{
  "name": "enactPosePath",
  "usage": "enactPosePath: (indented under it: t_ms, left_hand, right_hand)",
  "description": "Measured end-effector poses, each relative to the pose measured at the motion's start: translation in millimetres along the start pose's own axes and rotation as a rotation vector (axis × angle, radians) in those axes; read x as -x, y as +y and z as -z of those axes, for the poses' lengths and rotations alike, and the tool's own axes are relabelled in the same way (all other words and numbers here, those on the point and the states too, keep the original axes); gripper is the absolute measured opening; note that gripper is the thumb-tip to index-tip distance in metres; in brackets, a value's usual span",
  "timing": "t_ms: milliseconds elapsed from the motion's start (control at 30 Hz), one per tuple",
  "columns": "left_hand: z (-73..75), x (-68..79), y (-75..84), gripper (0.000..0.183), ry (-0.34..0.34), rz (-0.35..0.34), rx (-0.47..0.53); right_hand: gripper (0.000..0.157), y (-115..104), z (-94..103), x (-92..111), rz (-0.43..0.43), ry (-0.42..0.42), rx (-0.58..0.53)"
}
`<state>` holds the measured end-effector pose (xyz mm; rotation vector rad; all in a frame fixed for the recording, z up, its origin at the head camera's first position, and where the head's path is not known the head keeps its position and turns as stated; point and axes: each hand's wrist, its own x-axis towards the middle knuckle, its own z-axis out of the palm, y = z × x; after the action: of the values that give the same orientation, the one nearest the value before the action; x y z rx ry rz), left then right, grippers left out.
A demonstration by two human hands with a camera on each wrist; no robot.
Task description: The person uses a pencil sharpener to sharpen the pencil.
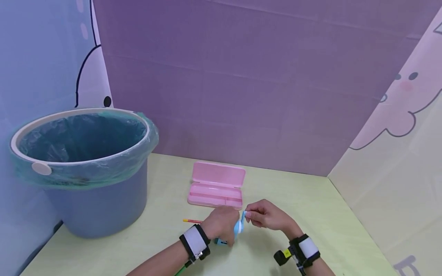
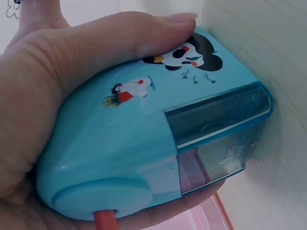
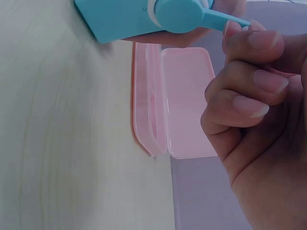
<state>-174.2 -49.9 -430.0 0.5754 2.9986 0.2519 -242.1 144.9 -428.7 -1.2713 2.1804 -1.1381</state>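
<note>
My left hand (image 1: 223, 221) grips a light blue crank pencil sharpener (image 2: 129, 129) that has cartoon prints and a clear shavings drawer (image 2: 218, 139). In the left wrist view the thumb lies across its printed top. A red-and-yellow pencil (image 1: 192, 220) sticks out of the sharpener's front, to the left in the head view; its inner end is hidden. The fingertips of my right hand (image 1: 270, 215) pinch the end of the blue crank arm (image 3: 224, 21). Just behind the hands lies an open pink pencil case (image 1: 218, 174), its lid tipped back.
A large blue bin (image 1: 100, 211) with a green plastic liner stands at the left of the pale tabletop (image 1: 297, 191). A purple backdrop (image 1: 224, 84) closes off the back, and a light printed sheet (image 1: 397, 172) hangs on the right.
</note>
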Motion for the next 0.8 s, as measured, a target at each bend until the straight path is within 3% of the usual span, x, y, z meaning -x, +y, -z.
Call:
enactPosePath:
  t_ms: [400, 800]
  left_hand:
    - [-0.7, -2.2, -1.6, 0.048, -0.001, -0.032, -0.016]
    - [-0.9, -2.7, -2.6, 0.047, -0.012, -0.021, -0.016]
  right_hand:
    - [0.025, 23.4, -4.4, -9.5, -0.03, 0.017, -0.03]
    - [0.022, 40.4, -22.0, -13.1, -0.067, -0.057, 0.035]
